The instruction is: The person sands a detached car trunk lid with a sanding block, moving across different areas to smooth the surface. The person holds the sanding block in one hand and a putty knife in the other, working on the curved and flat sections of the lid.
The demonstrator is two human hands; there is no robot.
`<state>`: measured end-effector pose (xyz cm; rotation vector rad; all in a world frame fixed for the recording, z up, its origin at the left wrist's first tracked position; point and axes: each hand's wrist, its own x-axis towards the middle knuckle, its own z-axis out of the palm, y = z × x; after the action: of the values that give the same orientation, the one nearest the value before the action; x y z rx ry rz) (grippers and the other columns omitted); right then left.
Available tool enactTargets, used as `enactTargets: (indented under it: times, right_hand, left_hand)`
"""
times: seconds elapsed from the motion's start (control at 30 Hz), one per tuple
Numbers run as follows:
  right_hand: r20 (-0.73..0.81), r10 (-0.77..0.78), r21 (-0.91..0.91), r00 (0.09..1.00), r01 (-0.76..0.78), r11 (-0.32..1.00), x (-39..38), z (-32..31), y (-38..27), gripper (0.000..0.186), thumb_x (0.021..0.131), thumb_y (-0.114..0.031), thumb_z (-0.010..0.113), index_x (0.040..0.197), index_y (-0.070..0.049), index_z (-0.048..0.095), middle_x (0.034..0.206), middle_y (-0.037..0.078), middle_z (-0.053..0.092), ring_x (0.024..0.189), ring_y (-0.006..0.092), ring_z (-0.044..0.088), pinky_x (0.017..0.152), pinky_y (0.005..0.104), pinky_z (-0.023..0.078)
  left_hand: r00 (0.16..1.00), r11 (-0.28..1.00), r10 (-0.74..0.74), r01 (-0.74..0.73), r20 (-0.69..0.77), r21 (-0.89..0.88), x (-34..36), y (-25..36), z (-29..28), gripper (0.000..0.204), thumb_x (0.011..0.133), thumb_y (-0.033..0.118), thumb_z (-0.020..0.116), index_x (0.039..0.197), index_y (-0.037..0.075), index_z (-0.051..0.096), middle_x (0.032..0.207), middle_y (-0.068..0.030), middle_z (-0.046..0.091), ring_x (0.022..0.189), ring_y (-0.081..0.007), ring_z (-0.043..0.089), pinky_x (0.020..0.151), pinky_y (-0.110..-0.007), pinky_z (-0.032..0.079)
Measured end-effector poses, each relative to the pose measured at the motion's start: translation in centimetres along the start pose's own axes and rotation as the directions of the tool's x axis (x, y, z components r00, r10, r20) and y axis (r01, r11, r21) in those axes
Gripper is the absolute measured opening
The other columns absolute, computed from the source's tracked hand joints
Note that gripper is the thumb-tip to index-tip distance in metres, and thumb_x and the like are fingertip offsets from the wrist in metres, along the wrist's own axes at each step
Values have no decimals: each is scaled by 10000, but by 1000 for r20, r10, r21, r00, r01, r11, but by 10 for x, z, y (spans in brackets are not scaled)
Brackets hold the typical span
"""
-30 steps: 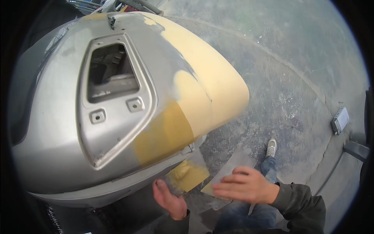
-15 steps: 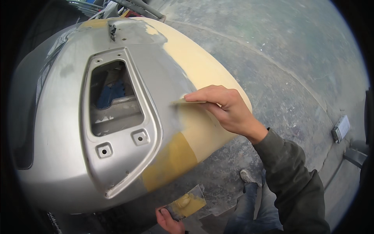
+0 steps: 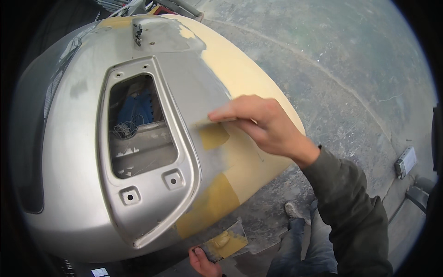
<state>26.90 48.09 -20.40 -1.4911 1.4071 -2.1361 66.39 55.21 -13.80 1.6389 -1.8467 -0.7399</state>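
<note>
The curved vehicle body panel [image 3: 74,147] is bare silver metal with grey, cream and darker yellow filler areas, around a recessed frame with an opening. My right hand [image 3: 258,129] pinches a thin, blurred spreader [image 3: 205,122] over the grey-to-cream border, where a darker yellow patch [image 3: 213,137] lies just beneath it. Below the panel's lower edge, my left hand [image 3: 203,263] grips a flat plate [image 3: 216,251] carrying a lump of yellow putty [image 3: 223,239].
A small light-coloured box [image 3: 406,162] lies on the concrete floor [image 3: 350,78] at right, near a grey metal post [image 3: 418,196]. Tubes [image 3: 180,10] and stacked parts lie behind the panel. My legs and shoe [image 3: 293,210] show below.
My right hand rose from beside the plate onto the panel and has shifted slightly left with the spreader; a darker yellow patch now shows under it. The plate stays low in my left hand.
</note>
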Motion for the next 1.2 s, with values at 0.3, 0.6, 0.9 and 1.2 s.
enactTargets:
  times: [0.3, 0.6, 0.9, 1.2]
  right_hand:
    - [93, 33, 41, 995, -37, 998, -35, 0, -28, 357, 860, 66, 691, 1160, -104, 784, 1118, 68, 791, 1045, 285, 742, 906, 390, 589]
    - [-22, 55, -73, 998, -57, 996, -93, 18, -69, 379, 834, 98, 662, 1140, -74, 805, 1206, 45, 804, 1126, 263, 739, 918, 383, 573]
    - [-221, 35, -238, 975, -89, 967, -141, 62, -91, 264, 908, -2, 673, 1103, -104, 818, 1190, 34, 810, 1137, 235, 739, 866, 371, 560]
    - [-355, 41, -299, 934, -155, 942, -178, 105, -102, 276, 912, -32, 665, 1134, -100, 813, 1229, 16, 797, 1146, 203, 730, 891, 368, 555]
  left_hand:
    - [999, 999, -44, 45, 19, -31, 3, -11, -4, 397, 1164, 347, 462, 988, 14, 587, 891, -64, 587, 828, -183, 520, 759, -354, 453]
    - [997, 998, 14, -9, 82, -66, 10, -9, -9, 382, 1168, 344, 451, 1017, 22, 591, 908, -40, 586, 840, -151, 522, 776, -324, 457]
    - [992, 995, 57, -47, 115, -85, 15, -35, -28, 385, 1173, 343, 442, 1037, 20, 602, 932, -35, 601, 857, -132, 534, 799, -303, 462]
    - [992, 995, 88, -84, 93, -48, 21, -44, -43, 448, 1166, 382, 436, 1027, -12, 598, 936, -85, 626, 856, -182, 556, 789, -345, 477]
